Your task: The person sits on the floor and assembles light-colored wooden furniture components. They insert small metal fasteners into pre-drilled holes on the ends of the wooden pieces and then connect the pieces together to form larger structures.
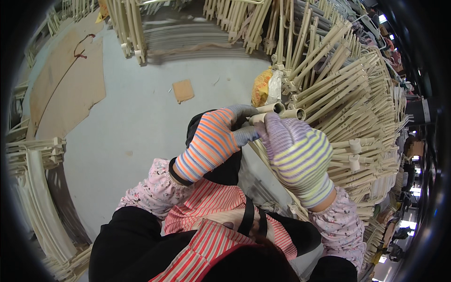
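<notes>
My left hand (213,135), in an orange and blue striped knit glove with grey fingers, curls around cream tube fittings in front of me. My right hand (299,155), in a yellow and purple striped glove, closes on the same cluster from the right, its fingertips close to my left thumb. Two round hollow tube ends, the upper one (273,108) and the lower one (297,114), point rightward past my fingers. A shorter cream tube piece (257,119) shows between the hands. Long cream tubes (262,155) run down beneath my right hand. My fingers hide the gripped parts.
Many cream metal tube frames (338,88) lean in dense rows on the right. More frames stand at the back (128,31) and left (38,151). A cardboard sheet (70,91), a small cardboard square (183,91) and a yellow bag (261,86) lie on the grey floor.
</notes>
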Action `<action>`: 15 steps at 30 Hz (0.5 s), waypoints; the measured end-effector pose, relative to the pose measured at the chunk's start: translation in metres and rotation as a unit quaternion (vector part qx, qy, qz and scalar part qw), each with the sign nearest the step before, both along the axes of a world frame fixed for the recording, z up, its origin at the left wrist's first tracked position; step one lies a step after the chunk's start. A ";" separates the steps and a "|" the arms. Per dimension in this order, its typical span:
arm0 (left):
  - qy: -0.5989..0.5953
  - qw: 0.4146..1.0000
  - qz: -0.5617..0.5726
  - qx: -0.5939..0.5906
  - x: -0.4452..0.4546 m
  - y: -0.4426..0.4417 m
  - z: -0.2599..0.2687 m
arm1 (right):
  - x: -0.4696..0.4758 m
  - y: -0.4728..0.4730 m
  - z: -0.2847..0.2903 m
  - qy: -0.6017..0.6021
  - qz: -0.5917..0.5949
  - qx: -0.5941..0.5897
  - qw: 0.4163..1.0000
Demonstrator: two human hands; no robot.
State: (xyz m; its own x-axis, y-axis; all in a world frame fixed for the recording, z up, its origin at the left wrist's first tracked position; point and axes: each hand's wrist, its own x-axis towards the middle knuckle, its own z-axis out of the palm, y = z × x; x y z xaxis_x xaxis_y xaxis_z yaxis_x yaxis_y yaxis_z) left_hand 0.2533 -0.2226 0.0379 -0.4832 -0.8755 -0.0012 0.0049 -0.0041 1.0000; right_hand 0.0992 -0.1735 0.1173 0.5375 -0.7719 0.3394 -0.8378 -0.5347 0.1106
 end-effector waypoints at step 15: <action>0.044 0.998 0.036 -0.018 -0.004 0.000 -0.005 | 0.013 0.001 -0.017 -0.022 -0.035 -0.116 0.992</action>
State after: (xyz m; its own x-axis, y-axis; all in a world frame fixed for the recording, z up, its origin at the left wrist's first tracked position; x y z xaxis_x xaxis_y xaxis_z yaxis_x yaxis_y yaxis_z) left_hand 0.2491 -0.2230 0.0327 -0.4159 -0.9066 0.0708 0.0926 0.0352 0.9951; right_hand 0.1117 -0.1721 0.1005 0.4666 -0.7048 0.5343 -0.8784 -0.4399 0.1868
